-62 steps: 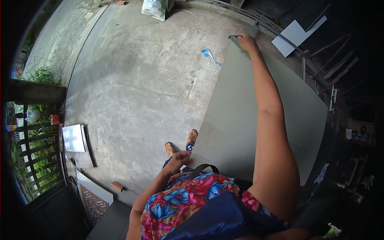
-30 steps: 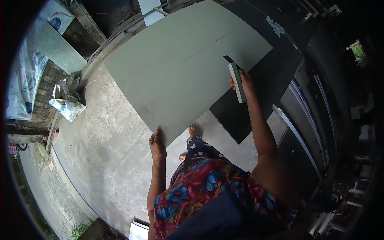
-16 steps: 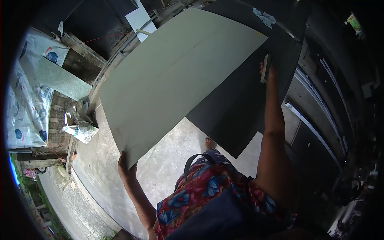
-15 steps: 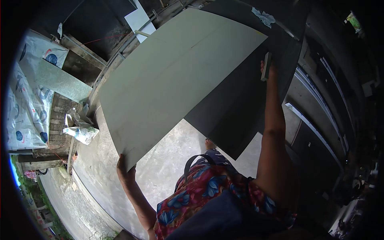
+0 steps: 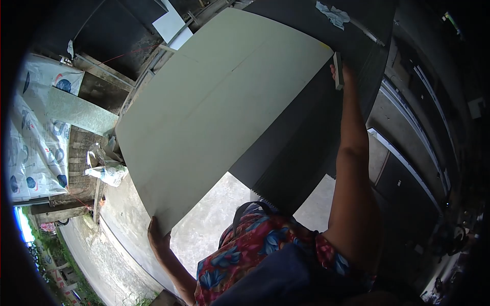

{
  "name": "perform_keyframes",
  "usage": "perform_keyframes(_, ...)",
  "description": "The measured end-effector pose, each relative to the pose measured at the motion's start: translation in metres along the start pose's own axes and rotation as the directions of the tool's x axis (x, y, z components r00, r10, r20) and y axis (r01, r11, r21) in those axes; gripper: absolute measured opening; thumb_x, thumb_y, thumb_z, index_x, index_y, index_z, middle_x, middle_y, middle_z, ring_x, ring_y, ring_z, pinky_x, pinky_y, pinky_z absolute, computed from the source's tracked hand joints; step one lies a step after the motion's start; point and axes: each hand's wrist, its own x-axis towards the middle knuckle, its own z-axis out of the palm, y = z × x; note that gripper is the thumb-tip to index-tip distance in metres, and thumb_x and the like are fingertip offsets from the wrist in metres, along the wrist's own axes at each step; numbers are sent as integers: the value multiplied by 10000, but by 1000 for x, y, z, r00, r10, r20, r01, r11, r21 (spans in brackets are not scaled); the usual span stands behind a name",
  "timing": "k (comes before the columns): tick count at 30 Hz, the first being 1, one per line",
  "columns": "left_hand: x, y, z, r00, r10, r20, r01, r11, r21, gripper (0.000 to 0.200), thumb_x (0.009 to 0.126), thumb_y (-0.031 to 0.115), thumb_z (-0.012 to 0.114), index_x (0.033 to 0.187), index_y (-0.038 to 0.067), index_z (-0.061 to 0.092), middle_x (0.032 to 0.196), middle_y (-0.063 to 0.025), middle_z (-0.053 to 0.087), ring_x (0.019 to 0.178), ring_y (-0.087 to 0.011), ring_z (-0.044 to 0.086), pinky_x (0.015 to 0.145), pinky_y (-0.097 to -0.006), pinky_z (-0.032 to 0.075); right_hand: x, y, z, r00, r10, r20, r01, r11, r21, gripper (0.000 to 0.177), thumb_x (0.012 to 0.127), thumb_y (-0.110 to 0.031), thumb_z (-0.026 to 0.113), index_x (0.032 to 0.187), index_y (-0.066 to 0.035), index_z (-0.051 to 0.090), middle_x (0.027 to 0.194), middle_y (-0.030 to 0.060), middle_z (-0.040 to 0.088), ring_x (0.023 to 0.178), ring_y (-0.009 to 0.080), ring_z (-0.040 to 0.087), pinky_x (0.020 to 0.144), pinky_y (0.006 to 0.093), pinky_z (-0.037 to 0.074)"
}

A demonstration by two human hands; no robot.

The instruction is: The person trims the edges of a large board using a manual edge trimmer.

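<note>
A large grey-green sheet (image 5: 219,107) spreads at a slant in front of me, over a dark panel (image 5: 291,153). My left hand (image 5: 160,238) is closed on the sheet's near left corner, fingers beneath and out of sight. A short, flat-sided grey bar (image 5: 338,72) is in my right hand (image 5: 349,77), fingers wrapped round it. The bar's upper end is right by the sheet's far right corner, which has a small yellow mark. Beyond it lie a crumpled pale blue cloth (image 5: 333,15) and a toothed strip (image 5: 367,32) on the dark surface.
Printed plastic sheeting (image 5: 35,148) hangs at the left, with a pale board (image 5: 81,110) against it. A plastic bag (image 5: 108,171) rests near the wall. Long metal-edged panels (image 5: 408,171) stand at the right. Pale concrete floor (image 5: 206,227) shows below.
The sheet's near left corner and my left hand have come lower in view. My right hand with the bar has moved up to the sheet's far right corner. My foot is now hidden.
</note>
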Motion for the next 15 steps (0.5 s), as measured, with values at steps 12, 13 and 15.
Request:
perform_keyframes(12,1,1,-18,987,159,-26,-156,984,88,466,713,100,681,1129,-43,527,951,-200,576,821,-293,572,666,-368,477,-28,6,16,999,-34,34,35,999,-13,382,975,-365,306,1051,-53,514,820,77,621,585,108,571,473,249,463)
perform_keyframes(13,1,-1,-14,966,257,-32,-250,956,156,384,790,205,640,1085,-20,543,882,-146,561,738,-243,541,593,-335,433,-33,8,18,998,-53,42,54,998,-18,381,976,-361,303,1040,-51,514,809,76,620,579,107,568,469,248,463)
perform_keyframes(15,0,8,-6,965,252,-69,-244,963,112,349,868,304,597,1041,3,560,813,-91,546,656,-193,507,523,-302,389,-39,15,19,995,-58,78,63,996,-63,369,976,-356,307,1034,-54,511,802,76,618,577,107,566,464,250,465)
